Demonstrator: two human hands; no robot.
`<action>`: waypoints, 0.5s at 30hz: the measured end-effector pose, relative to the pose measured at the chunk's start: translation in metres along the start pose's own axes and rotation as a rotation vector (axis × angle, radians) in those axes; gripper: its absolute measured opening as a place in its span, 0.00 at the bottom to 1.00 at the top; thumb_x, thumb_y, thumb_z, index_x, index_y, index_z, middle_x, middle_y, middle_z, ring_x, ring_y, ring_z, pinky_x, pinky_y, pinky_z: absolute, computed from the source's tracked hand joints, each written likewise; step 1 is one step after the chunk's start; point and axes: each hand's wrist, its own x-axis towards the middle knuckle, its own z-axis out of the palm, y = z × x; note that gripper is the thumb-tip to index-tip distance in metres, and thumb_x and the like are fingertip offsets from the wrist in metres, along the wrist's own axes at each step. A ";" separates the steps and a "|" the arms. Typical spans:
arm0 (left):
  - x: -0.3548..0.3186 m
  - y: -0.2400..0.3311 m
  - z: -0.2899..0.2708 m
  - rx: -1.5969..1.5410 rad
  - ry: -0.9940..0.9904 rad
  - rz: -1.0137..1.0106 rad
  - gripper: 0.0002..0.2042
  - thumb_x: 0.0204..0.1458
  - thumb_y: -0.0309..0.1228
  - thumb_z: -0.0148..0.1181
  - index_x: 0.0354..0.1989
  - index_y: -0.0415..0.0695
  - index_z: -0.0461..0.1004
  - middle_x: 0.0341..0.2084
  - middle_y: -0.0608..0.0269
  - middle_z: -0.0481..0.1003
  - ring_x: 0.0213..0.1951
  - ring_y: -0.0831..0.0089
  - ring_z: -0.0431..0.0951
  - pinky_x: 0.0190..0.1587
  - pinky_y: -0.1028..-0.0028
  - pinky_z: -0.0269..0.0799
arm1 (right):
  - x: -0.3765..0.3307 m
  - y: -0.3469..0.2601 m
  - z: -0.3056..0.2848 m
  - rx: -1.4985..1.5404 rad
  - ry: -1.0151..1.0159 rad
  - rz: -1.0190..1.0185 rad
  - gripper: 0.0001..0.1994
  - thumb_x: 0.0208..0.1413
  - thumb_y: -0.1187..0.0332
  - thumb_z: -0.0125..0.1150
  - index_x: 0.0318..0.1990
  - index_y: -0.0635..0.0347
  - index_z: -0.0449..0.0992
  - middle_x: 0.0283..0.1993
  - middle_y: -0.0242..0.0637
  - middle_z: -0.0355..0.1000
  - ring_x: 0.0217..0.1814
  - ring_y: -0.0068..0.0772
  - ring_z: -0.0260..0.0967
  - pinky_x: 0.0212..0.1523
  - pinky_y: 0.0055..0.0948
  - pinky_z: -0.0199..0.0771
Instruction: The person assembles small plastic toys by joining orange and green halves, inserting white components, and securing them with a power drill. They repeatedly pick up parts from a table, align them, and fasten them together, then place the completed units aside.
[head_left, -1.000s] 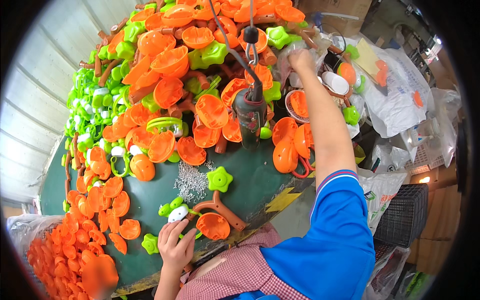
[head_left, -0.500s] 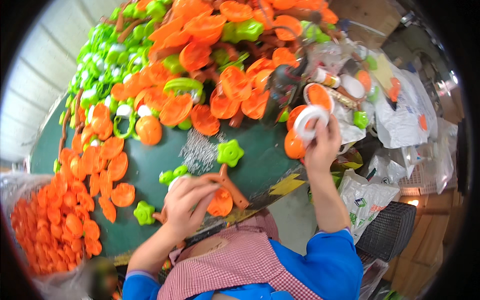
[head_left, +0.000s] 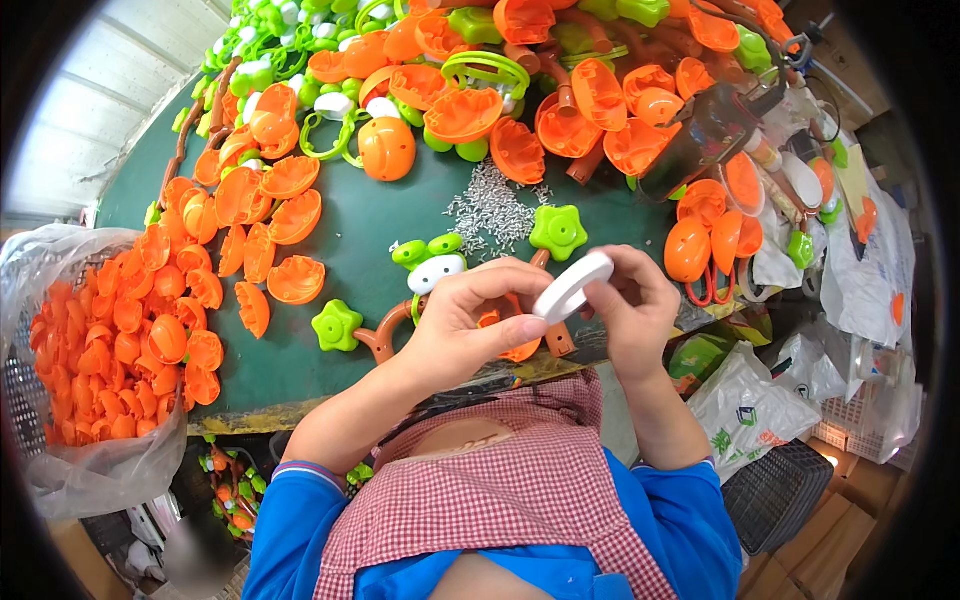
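2 hands: left hand (head_left: 470, 325), right hand (head_left: 630, 310) pinch white ring (head_left: 572, 287) at table edge (head_left: 300, 415).

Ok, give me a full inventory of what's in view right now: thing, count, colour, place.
white ring: one, white, held between both hands
orange shells: many, orange, spread over the table's left and far side
bagged shells: many, orange, in a clear bag at far left
star pieces: two, green, on the table beyond and left of the hands
screws: a pile, silver, centre of the table
green rings: several, green, among the far shells
table: one, dark green top
plastic bags: several, clear or white, at right
black basket: one, lower right
left hand: on the ring and an orange part
right hand: gripping the ring
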 end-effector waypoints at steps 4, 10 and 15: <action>-0.002 0.009 0.002 0.072 -0.082 -0.145 0.21 0.53 0.30 0.66 0.55 0.39 0.72 0.46 0.62 0.76 0.45 0.77 0.75 0.48 0.77 0.69 | -0.004 0.014 0.006 0.127 0.077 0.187 0.10 0.55 0.77 0.64 0.44 0.71 0.76 0.37 0.34 0.76 0.34 0.21 0.73 0.36 0.20 0.74; -0.001 -0.001 -0.001 0.142 0.063 -0.076 0.15 0.52 0.29 0.66 0.49 0.40 0.76 0.37 0.65 0.79 0.35 0.81 0.77 0.35 0.78 0.71 | 0.003 0.001 0.000 -0.543 -0.028 -0.381 0.13 0.48 0.80 0.68 0.43 0.68 0.78 0.38 0.38 0.75 0.34 0.23 0.74 0.34 0.21 0.74; 0.008 0.001 -0.012 0.811 0.158 0.479 0.15 0.41 0.23 0.69 0.40 0.43 0.80 0.34 0.61 0.80 0.29 0.72 0.78 0.31 0.75 0.72 | 0.006 -0.013 0.004 -0.440 0.006 -0.420 0.13 0.45 0.81 0.68 0.41 0.69 0.79 0.38 0.42 0.75 0.35 0.30 0.72 0.34 0.26 0.72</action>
